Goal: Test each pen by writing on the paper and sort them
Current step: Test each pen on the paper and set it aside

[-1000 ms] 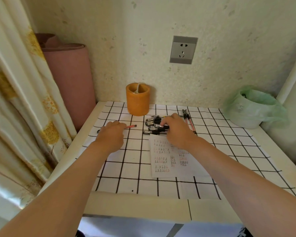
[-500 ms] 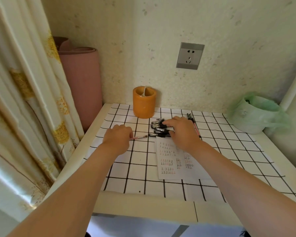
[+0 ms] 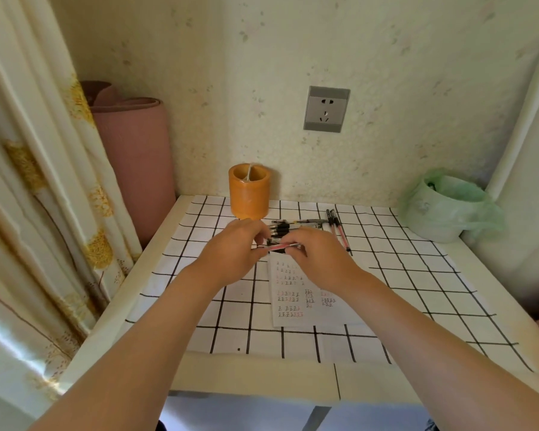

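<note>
Pink pen [image 3: 282, 246] between left hand [image 3: 231, 255], right hand [image 3: 322, 258]

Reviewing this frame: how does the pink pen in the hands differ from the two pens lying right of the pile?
The pink pen is pinched at its ends by the left hand and right hand; the two pens lie untouched on the checked cloth. The pink pen runs side to side; the two pens point away from the person. Both look pink-barrelled.
</note>
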{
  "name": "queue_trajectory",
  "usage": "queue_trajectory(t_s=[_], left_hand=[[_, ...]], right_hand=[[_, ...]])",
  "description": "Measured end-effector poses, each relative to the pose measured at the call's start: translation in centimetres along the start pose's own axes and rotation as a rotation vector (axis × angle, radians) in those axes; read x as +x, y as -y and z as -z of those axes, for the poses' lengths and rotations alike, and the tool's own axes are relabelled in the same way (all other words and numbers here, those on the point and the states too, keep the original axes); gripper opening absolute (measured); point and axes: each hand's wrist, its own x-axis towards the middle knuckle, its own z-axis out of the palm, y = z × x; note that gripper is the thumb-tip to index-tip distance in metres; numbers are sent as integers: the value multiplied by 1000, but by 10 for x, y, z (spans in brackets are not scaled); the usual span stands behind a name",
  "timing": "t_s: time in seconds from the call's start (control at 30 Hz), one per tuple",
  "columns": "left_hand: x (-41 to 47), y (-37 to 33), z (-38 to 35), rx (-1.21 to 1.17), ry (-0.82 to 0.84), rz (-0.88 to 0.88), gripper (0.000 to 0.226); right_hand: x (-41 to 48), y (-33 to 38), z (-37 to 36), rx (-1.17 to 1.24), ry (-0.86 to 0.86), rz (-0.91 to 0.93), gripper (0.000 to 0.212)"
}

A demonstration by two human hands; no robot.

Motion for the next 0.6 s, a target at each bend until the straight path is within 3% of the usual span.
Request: queue_trajectory(t_s=[0.17, 0.33, 0.5, 0.6], left_hand=[[1, 0, 0, 22, 116, 133, 11], [4, -12, -5, -47, 142, 58, 10], [9, -25, -14, -149, 170, -18, 9], [11, -26, -13, -200, 173, 16, 17]], right_hand=[[-14, -13, 12, -43, -28, -109, 21], [-17, -22, 12, -227, -75, -43, 24], [-23, -9, 14, -145, 78, 68, 31], [-23, -14, 18, -217, 77, 63, 33]])
